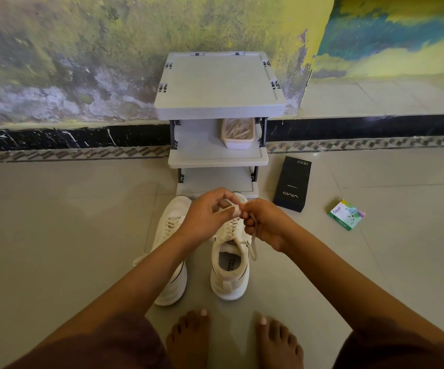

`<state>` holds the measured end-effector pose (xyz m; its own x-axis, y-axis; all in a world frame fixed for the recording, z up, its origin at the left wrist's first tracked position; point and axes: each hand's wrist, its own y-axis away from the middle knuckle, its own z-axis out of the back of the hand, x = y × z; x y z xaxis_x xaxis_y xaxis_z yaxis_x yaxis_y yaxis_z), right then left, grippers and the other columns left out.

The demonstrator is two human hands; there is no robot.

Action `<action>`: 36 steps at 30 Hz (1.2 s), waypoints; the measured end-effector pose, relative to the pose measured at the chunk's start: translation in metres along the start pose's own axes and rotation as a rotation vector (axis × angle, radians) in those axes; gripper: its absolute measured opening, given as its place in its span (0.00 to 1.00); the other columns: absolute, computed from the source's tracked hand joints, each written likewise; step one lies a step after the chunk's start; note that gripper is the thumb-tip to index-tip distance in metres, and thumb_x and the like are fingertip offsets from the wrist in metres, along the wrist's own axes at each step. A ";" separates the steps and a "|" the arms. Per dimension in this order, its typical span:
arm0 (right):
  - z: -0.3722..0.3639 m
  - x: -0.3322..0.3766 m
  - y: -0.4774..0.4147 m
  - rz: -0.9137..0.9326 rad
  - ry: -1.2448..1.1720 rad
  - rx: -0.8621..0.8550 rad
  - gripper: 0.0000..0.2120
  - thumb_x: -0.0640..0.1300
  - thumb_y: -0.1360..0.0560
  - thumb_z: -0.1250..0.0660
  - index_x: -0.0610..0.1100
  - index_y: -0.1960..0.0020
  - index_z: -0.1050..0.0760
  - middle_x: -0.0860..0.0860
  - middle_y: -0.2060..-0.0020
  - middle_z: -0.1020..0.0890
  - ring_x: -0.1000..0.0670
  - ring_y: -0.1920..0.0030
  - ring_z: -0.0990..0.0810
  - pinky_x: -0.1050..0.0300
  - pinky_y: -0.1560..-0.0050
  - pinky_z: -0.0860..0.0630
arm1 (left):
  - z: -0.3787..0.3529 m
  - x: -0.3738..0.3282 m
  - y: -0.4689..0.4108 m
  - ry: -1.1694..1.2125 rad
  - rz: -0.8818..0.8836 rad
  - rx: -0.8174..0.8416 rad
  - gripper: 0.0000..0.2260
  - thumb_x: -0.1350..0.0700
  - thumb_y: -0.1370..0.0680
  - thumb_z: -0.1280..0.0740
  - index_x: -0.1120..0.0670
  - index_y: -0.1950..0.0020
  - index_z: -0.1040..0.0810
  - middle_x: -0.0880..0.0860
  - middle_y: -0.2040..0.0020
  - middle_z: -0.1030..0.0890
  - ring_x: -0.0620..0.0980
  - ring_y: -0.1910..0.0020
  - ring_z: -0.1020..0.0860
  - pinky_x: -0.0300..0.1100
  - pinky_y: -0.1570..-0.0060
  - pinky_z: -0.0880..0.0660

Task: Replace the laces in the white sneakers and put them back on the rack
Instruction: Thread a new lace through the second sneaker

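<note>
Now the lacing step is in hand: the left hand (207, 211) and the right hand (265, 222) both pinch the lace (253, 245) with curled fingers, over one white sneaker (230, 265) on the floor before the rack (218, 83). Next, I think, the lace needs a gentle pull through the eyelets.

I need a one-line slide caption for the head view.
Left hand and right hand pinch a lace above one white sneaker before the grey rack.
</note>
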<state>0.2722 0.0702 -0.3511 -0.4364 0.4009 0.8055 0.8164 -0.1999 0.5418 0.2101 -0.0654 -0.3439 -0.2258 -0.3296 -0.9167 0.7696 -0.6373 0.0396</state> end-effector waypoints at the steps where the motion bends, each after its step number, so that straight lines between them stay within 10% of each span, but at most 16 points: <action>1: 0.000 0.000 0.000 -0.010 -0.007 0.012 0.06 0.36 0.23 0.42 0.40 0.56 0.27 0.50 0.75 0.27 0.57 0.75 0.30 0.66 0.74 0.31 | 0.000 0.000 -0.001 -0.006 -0.042 -0.009 0.03 0.57 0.26 0.30 0.49 0.54 0.21 0.48 0.56 0.19 0.40 0.57 0.22 0.34 0.59 0.26; 7: 0.005 -0.002 -0.002 0.116 -0.321 0.023 0.07 0.37 0.22 0.43 0.39 0.55 0.28 0.43 0.56 0.18 0.46 0.52 0.20 0.48 0.41 0.25 | 0.008 0.004 -0.013 0.578 0.158 -0.154 0.07 0.58 0.19 0.41 0.53 0.57 0.28 0.47 0.56 0.18 0.42 0.54 0.21 0.37 0.51 0.28; 11: 0.020 0.003 -0.006 0.282 -0.624 -0.026 0.13 0.40 0.20 0.45 0.42 0.63 0.33 0.49 0.74 0.27 0.52 0.71 0.26 0.57 0.61 0.20 | 0.029 0.014 -0.024 1.093 0.173 -0.228 0.09 0.61 0.18 0.45 0.55 0.58 0.32 0.49 0.72 0.24 0.46 0.70 0.21 0.43 0.60 0.20; 14: 0.035 -0.001 -0.017 0.302 0.123 -0.147 0.10 0.44 0.20 0.42 0.45 0.60 0.32 0.51 0.70 0.30 0.55 0.72 0.33 0.65 0.72 0.31 | 0.036 0.035 -0.027 0.583 0.099 -0.212 0.08 0.59 0.19 0.42 0.54 0.58 0.30 0.48 0.70 0.30 0.43 0.72 0.31 0.37 0.66 0.24; 18: 0.069 -0.023 -0.034 0.301 1.361 -0.108 0.13 0.54 0.24 0.36 0.46 0.48 0.24 0.53 0.55 0.23 0.55 0.56 0.26 0.62 0.55 0.29 | 0.054 0.068 -0.024 -0.458 -0.115 0.039 0.10 0.46 0.25 0.35 0.51 0.53 0.20 0.52 0.58 0.22 0.45 0.61 0.26 0.38 0.58 0.32; 22: 0.086 -0.032 -0.034 0.177 1.482 -0.150 0.14 0.54 0.23 0.37 0.46 0.51 0.20 0.50 0.53 0.18 0.55 0.57 0.25 0.62 0.54 0.30 | 0.059 0.081 -0.022 -1.222 -0.094 0.230 0.13 0.43 0.22 0.41 0.45 0.47 0.19 0.49 0.50 0.22 0.49 0.49 0.25 0.43 0.48 0.40; 31: 0.084 -0.040 -0.034 -0.003 1.545 -0.118 0.12 0.51 0.23 0.38 0.44 0.50 0.20 0.48 0.51 0.19 0.51 0.52 0.24 0.59 0.50 0.28 | 0.046 0.084 -0.020 -1.552 0.042 0.284 0.12 0.49 0.23 0.39 0.47 0.42 0.22 0.51 0.41 0.25 0.52 0.40 0.30 0.49 0.40 0.39; 36: 0.052 -0.061 -0.033 0.282 1.403 -0.166 0.22 0.52 0.25 0.34 0.49 0.33 0.30 0.50 0.36 0.26 0.49 0.38 0.27 0.54 0.40 0.28 | 0.019 0.077 -0.016 -0.879 0.061 0.268 0.19 0.47 0.25 0.33 0.47 0.35 0.27 0.49 0.33 0.27 0.50 0.35 0.30 0.49 0.35 0.36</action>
<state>0.2920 0.0987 -0.4305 -0.3555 -0.8435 0.4025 0.9266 -0.2615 0.2704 0.1692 -0.0942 -0.4075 -0.6466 -0.7088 -0.2821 0.6559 -0.7053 0.2689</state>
